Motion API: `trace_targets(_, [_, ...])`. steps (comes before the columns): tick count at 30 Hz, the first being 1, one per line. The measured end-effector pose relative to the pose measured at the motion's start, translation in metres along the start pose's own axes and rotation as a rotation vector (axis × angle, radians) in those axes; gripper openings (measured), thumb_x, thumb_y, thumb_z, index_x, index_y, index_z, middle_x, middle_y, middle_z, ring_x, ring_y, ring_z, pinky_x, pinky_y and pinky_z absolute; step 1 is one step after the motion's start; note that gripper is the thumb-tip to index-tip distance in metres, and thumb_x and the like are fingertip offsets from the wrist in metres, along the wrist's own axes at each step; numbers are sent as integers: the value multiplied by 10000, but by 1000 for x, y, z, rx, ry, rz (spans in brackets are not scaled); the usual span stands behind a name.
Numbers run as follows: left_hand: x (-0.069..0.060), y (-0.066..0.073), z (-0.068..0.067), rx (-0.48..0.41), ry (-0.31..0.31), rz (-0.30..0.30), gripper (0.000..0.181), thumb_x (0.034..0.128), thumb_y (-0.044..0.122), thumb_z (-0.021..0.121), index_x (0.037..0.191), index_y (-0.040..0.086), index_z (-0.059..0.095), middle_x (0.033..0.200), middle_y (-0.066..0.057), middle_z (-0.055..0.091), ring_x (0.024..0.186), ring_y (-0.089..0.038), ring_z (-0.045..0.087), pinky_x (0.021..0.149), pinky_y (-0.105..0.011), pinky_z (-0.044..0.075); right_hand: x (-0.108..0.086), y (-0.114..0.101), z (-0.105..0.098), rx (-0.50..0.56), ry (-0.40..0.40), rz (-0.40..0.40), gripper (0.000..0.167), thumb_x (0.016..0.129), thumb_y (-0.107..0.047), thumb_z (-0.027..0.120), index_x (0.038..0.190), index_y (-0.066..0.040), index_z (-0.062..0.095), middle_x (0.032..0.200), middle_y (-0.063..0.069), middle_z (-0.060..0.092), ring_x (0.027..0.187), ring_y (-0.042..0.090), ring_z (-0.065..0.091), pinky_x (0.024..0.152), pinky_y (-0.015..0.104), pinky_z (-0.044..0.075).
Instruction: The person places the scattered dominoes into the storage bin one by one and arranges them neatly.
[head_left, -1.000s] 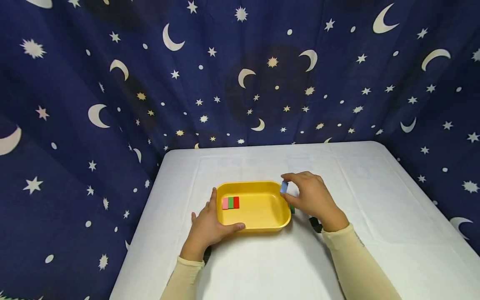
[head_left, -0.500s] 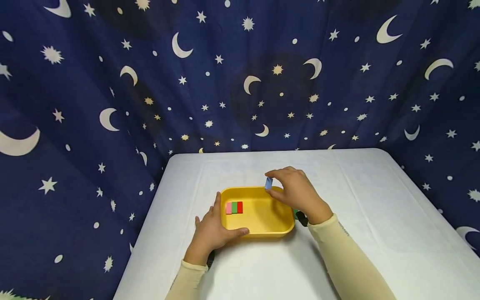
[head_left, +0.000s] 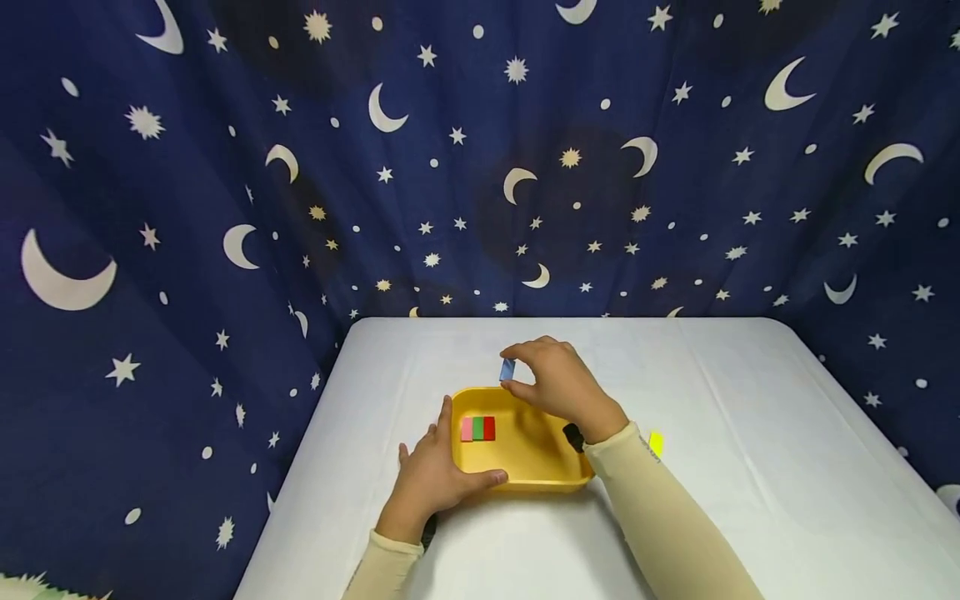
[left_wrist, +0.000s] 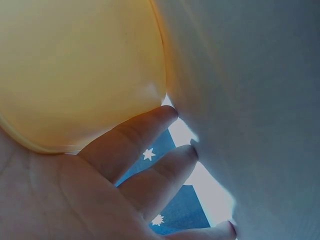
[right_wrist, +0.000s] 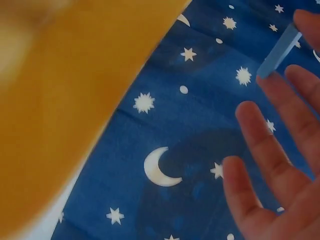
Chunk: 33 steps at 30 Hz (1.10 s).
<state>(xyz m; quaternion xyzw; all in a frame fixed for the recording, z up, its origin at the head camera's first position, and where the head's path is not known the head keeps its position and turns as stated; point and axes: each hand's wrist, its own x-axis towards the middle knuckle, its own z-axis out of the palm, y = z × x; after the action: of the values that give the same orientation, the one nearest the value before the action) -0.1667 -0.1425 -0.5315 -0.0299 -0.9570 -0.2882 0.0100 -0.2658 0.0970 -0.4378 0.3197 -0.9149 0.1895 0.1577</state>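
In the head view, my right hand (head_left: 558, 379) pinches a small light blue domino block (head_left: 507, 369) between thumb and fingertip, above the far rim of a yellow tray (head_left: 525, 460). The right wrist view shows that blue domino block (right_wrist: 278, 51) edge-on as a thin bar, with the other fingers spread apart. At the tray's left end my left hand (head_left: 435, 479) rests against the wall, its thumb along the near rim and its fingers extended. Inside the tray at left, pink (head_left: 467, 429), green (head_left: 478, 428) and red (head_left: 490, 428) blocks lie side by side.
A bright yellow block (head_left: 656, 442) lies on the white table (head_left: 720, 517), partly behind my right sleeve (head_left: 660, 508). A dark blue curtain (head_left: 480, 208) with moons and stars hangs behind the table and at both sides.
My right hand has carried the blue domino block leftward from the tray's right end to above its far rim. The yellow block has come into sight. My left hand stays at the tray.
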Motion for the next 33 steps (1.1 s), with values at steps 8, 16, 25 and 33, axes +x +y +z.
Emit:
trace_targets(8, [-9,-4,15,-7,-12,8,1535,556,983,717,1719,207,82,1526,-117,568,1424,-374,510,1084,-867,155,6,-2,32,2,13,-51,417,888,-359,873,1242,-166,764,1164,-33,764,1094,216,634,892,449,484])
trace_targets(16, [-8,0,16,-16,-19,8,1522,568,969,728,1720,237,56,1536,-117,559,1426,-382,506,1077,-876,145,9,1,47,-6,64,-81,388,885,-331,879,1218,-172,758,1200,-27,751,1130,220,616,942,464,476])
trace_targets(25, [-5,1,11,12,-12,8,1527,569,984,705,1719,243,29,1532,-151,555,1408,-381,523,1091,-860,157,12,5,56,15,67,-82,463,868,-314,888,1284,-172,744,1215,-16,753,1123,216,617,956,452,481])
trace_targets(33, [3,-1,2,34,7,11,1541,566,993,694,1719,225,18,1529,-155,557,1404,-375,528,1089,-857,175,24,8,61,60,73,-108,515,849,-288,896,1324,-178,729,1192,-7,762,1098,212,623,955,441,474])
